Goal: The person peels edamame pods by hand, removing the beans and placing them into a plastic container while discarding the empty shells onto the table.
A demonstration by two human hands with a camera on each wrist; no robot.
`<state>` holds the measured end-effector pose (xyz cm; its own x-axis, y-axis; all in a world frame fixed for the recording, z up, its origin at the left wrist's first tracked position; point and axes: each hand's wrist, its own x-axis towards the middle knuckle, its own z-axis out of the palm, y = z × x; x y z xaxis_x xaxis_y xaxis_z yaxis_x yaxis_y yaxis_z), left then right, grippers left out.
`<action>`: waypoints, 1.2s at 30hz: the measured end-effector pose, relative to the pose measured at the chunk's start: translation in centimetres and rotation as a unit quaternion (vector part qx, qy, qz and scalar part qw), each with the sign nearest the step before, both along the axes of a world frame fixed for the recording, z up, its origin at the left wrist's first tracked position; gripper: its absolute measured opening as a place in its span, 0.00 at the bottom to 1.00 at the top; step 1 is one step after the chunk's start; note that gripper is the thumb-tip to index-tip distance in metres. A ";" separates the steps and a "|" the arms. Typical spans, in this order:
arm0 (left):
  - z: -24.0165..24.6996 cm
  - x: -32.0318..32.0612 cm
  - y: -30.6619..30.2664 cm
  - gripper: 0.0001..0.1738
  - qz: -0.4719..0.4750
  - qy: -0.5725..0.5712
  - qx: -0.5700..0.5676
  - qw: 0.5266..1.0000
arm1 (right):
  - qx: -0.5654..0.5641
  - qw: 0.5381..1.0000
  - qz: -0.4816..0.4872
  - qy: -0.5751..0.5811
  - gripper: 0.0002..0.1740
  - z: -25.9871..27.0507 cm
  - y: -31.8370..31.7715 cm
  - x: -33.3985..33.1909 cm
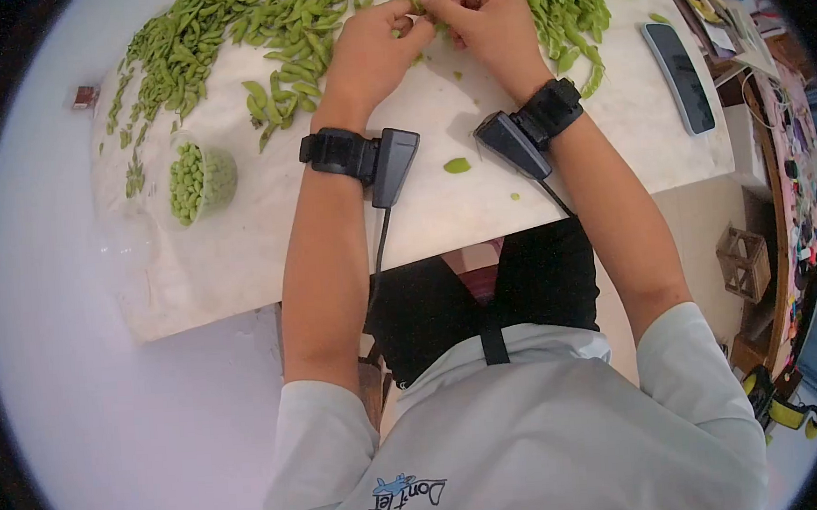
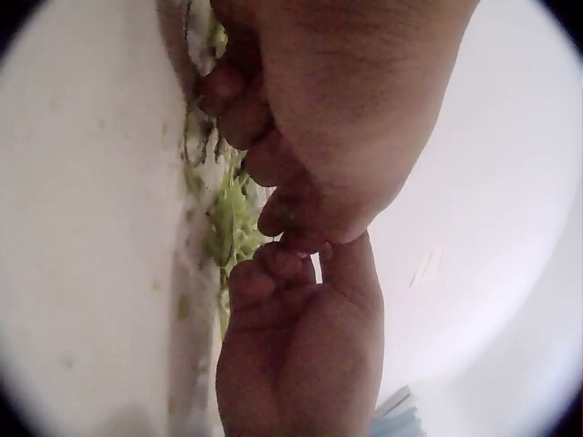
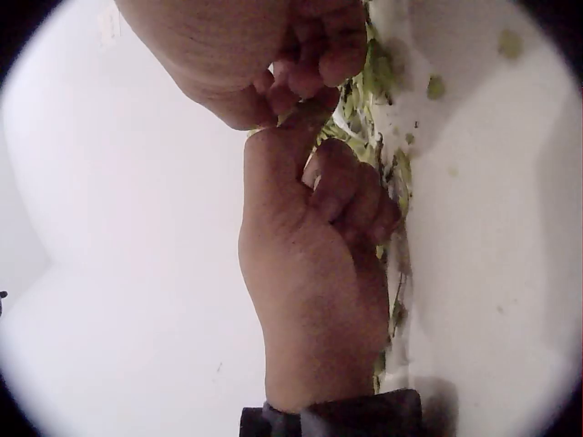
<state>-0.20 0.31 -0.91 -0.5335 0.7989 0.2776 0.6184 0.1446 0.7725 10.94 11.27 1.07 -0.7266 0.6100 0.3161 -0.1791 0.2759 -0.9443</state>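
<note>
Both hands meet at the top of the table. My right hand (image 1: 498,30) has its thumb and fingertips pinched together on a green edamame pod, mostly hidden, a sliver of which shows in the right wrist view (image 3: 291,115). Against it, the left hand (image 1: 373,56) holds the same pod with thumb and bent fingers. Behind the hands spreads a heap of edamame pods (image 1: 296,23). A second pile of paler green pods (image 1: 567,12) lies beyond the right hand. To the left stands a clear plastic cup (image 1: 221,178) of shelled beans (image 1: 185,184).
A phone (image 1: 680,79) lies near the table's right edge. One loose green pod piece (image 1: 456,165) and small green bits sit on the pale tabletop (image 1: 258,236) between the forearms. A cluttered shelf (image 1: 791,157) stands at the right, beside a wooden crate (image 1: 744,262).
</note>
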 end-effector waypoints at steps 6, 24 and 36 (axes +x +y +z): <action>0.4 0.4 -0.3 0.20 0.012 0.023 -0.065 0.998 | 0.014 1.000 0.012 -0.001 0.12 0.0 -0.1 0.0; 0.9 1.0 0.0 0.11 0.037 -0.077 0.107 0.991 | -0.081 0.996 -0.012 0.029 0.08 0.6 -0.1 0.4; 0.8 0.7 0.3 0.12 -0.050 -0.311 0.209 0.926 | -0.151 0.987 0.021 0.053 0.06 0.8 0.3 0.6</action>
<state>0.48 0.57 -0.15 -0.6233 0.7451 0.2374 0.0299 -0.2806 0.9594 11.51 11.54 1.90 -0.7254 0.6586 0.2001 -0.2864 -0.0244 -0.9578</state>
